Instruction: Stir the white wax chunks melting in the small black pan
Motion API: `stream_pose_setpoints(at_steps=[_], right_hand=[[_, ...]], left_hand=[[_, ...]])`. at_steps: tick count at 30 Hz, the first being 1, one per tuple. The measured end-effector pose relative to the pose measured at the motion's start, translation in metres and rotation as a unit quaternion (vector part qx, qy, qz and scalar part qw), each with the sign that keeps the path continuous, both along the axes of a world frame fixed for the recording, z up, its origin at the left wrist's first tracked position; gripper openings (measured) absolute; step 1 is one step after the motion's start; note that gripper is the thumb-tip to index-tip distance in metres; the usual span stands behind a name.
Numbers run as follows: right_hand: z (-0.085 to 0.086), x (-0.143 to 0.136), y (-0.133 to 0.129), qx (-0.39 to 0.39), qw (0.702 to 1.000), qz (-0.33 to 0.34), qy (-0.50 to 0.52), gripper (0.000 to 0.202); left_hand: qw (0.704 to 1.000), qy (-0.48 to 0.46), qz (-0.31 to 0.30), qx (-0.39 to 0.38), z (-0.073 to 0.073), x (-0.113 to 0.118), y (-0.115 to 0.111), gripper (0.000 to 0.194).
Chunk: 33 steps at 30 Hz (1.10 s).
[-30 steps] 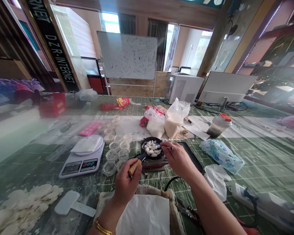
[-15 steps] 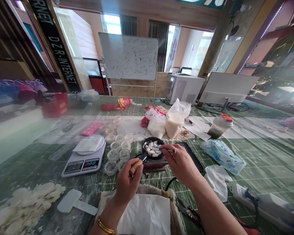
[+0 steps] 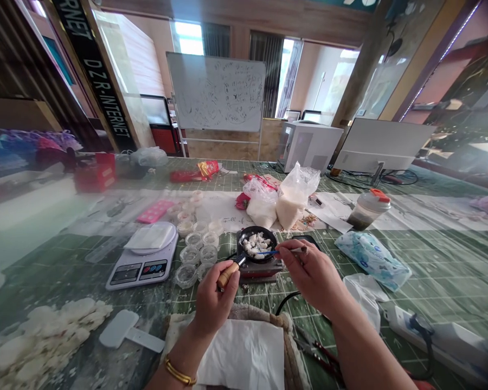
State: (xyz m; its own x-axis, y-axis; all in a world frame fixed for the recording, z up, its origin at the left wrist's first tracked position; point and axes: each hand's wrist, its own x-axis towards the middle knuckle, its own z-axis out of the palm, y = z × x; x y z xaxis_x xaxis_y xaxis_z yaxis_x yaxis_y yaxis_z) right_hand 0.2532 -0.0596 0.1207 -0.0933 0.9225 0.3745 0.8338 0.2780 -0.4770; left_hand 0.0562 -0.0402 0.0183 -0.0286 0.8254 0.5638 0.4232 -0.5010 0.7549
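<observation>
My left hand (image 3: 215, 295) is closed around the wooden handle of a small black frying pan (image 3: 275, 238). White chunks (image 3: 257, 245) lie in the pan, which sits on a small heating plate (image 3: 264, 274) with dark red sides. In my right hand (image 3: 309, 271) is a thin stick (image 3: 272, 252), blue toward its tip, pinched between thumb and fingers. Its tip reaches in among the white chunks. Left of the pan stand several clear round cups (image 3: 190, 254). In front of me, a white sheet (image 3: 244, 352) rests on a folded cloth.
A kitchen scale (image 3: 146, 260) stands at left, near a white scraper (image 3: 130, 330) and a pile of whitish flakes (image 3: 40, 336). Behind the pan are bags of white granules (image 3: 290, 203). On the right are a shaker bottle (image 3: 369, 208), a wipes pack (image 3: 372, 259) and a power strip (image 3: 431, 336).
My right hand has drawn slightly right and down with the stick, whose tip stays in the pan. The white chunks sit a little differently. My left hand keeps its hold on the handle.
</observation>
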Motion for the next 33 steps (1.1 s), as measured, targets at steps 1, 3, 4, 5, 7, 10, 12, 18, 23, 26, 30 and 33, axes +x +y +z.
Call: stream_pose_setpoints(at_steps=[1,3,4,5,7,10,12,18,23,26,30,33], right_hand=[[0.000,0.000,0.000,-0.005,1.000,0.000,-0.007,0.027],[0.001,0.001,-0.001,-0.016,1.000,-0.006,-0.025,0.027],[0.001,0.002,-0.001,-0.014,0.999,-0.010,-0.027,0.027],[0.002,0.002,-0.002,-0.007,1.000,-0.014,-0.023,0.026],[0.003,0.004,-0.003,0.011,1.000,-0.015,-0.011,0.025],[0.004,0.006,-0.003,0.003,1.000,-0.013,-0.021,0.026],[0.003,0.007,-0.002,-0.015,0.999,-0.013,-0.031,0.027],[0.003,0.009,0.003,0.020,0.998,-0.049,-0.030,0.028],[0.001,0.010,0.005,-0.015,0.997,-0.044,-0.055,0.028],[-0.001,0.011,0.005,0.018,0.997,-0.069,-0.039,0.028],[-0.005,0.011,0.010,-0.016,0.996,-0.063,-0.055,0.028],[-0.007,0.010,0.012,-0.012,0.997,-0.062,-0.041,0.029]], left_hand=[[1.000,0.001,0.001,0.001,0.000,0.000,0.000,0.019],[1.000,0.000,0.004,0.000,-0.001,0.000,0.000,0.018],[1.000,-0.001,0.004,0.001,-0.001,0.000,0.000,0.018],[1.000,0.000,0.003,0.002,-0.001,0.000,0.000,0.019],[1.000,0.003,-0.001,0.008,-0.002,0.000,0.001,0.019],[1.000,0.004,-0.002,0.010,-0.002,0.000,0.002,0.019],[1.000,0.001,0.002,0.006,-0.002,0.000,0.002,0.019],[1.000,0.003,-0.002,0.005,-0.001,0.000,0.000,0.019],[1.000,-0.006,0.003,-0.009,0.000,0.001,-0.001,0.019],[1.000,-0.005,-0.006,-0.013,0.000,0.001,-0.001,0.020],[1.000,-0.015,0.002,-0.017,0.000,0.001,-0.001,0.020],[1.000,-0.015,0.003,-0.013,0.001,0.001,-0.002,0.019]])
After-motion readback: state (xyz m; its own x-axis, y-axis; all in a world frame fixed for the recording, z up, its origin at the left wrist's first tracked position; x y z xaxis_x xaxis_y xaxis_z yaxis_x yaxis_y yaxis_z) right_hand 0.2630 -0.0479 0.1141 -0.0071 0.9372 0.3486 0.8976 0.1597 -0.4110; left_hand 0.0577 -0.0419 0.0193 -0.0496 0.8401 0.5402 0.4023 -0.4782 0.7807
